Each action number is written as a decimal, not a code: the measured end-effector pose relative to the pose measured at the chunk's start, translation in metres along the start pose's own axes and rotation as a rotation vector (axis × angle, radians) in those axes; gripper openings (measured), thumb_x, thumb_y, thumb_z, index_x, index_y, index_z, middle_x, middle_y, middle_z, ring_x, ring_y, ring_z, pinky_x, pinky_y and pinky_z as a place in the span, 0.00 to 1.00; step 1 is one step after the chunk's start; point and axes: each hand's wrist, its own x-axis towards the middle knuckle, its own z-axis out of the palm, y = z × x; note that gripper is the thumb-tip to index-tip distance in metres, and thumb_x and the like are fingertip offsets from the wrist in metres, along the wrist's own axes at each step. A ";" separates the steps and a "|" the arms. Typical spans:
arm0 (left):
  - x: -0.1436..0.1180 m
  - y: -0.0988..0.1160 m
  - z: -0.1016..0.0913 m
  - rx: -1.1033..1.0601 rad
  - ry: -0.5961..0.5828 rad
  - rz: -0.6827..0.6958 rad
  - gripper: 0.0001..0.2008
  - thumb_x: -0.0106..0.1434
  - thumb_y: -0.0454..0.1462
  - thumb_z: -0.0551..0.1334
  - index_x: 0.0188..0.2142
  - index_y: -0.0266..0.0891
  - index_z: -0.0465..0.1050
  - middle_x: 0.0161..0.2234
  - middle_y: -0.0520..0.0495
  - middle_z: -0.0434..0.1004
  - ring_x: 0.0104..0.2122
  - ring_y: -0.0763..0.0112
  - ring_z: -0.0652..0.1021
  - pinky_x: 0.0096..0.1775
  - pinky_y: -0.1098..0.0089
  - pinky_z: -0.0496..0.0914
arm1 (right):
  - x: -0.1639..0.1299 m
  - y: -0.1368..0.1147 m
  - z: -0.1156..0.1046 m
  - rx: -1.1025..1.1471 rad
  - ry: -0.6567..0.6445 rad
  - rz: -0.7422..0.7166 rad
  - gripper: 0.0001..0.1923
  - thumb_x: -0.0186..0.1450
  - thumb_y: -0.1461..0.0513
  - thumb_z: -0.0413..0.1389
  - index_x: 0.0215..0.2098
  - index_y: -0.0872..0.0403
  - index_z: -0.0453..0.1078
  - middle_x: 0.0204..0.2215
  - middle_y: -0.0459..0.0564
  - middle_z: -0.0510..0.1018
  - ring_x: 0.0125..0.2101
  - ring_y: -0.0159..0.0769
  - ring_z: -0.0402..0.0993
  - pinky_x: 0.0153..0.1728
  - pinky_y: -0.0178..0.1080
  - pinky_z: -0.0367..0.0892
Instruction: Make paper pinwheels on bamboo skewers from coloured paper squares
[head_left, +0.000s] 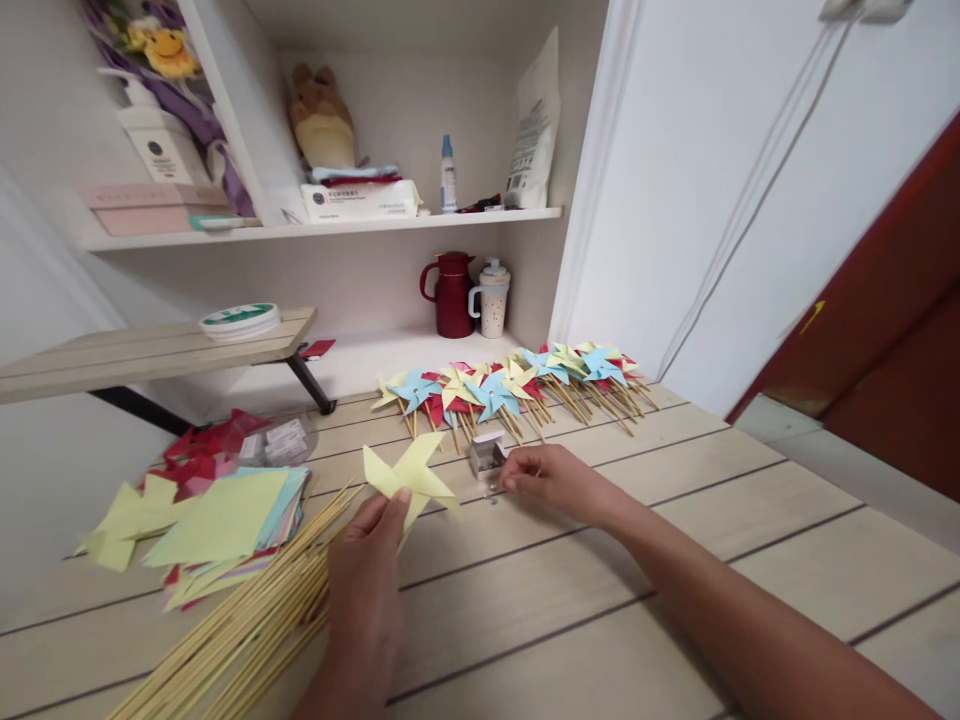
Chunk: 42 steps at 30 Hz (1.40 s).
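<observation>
Head view: left hand [369, 570] pinches yellow paper pinwheel [410, 476] by its lower edge, above wooden table [570, 610]. Right hand [551, 478], fingertips closed at something tiny, too small to tell, beside small open box [487, 455]. Bamboo sticks [247, 620] at left; finished pinwheels [517, 385] behind.

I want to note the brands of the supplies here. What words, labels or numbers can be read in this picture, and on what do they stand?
None can be read.
White bag on the shelf: printed lines, too small.
Flat white pack: a dark logo and a line of print, blurred.
White box on the upper left: a round dark mark, no legible text.
Round tape roll: a green label, unreadable.
Small box by the right hand: no print visible.
</observation>
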 end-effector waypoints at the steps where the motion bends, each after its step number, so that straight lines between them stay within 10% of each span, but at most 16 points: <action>1: 0.001 -0.001 0.000 -0.005 0.011 -0.004 0.16 0.48 0.42 0.72 0.37 0.40 0.82 0.34 0.49 0.84 0.35 0.68 0.79 0.38 0.71 0.70 | 0.001 0.003 0.001 -0.074 0.041 0.011 0.06 0.60 0.64 0.54 0.30 0.54 0.74 0.28 0.46 0.79 0.30 0.34 0.72 0.32 0.35 0.62; 22: -0.001 -0.003 0.004 -0.105 -0.051 -0.145 0.11 0.47 0.39 0.73 0.31 0.36 0.81 0.31 0.48 0.83 0.35 0.68 0.79 0.39 0.71 0.70 | 0.002 0.013 0.017 -0.477 0.216 0.094 0.08 0.60 0.63 0.55 0.33 0.47 0.77 0.32 0.44 0.83 0.33 0.38 0.75 0.29 0.35 0.56; 42: -0.005 -0.001 0.004 -0.121 -0.107 -0.151 0.15 0.46 0.40 0.73 0.32 0.34 0.82 0.31 0.46 0.83 0.33 0.68 0.79 0.38 0.70 0.70 | 0.009 0.016 0.019 -0.404 0.174 0.114 0.07 0.60 0.62 0.55 0.31 0.48 0.77 0.34 0.45 0.82 0.36 0.37 0.73 0.32 0.34 0.57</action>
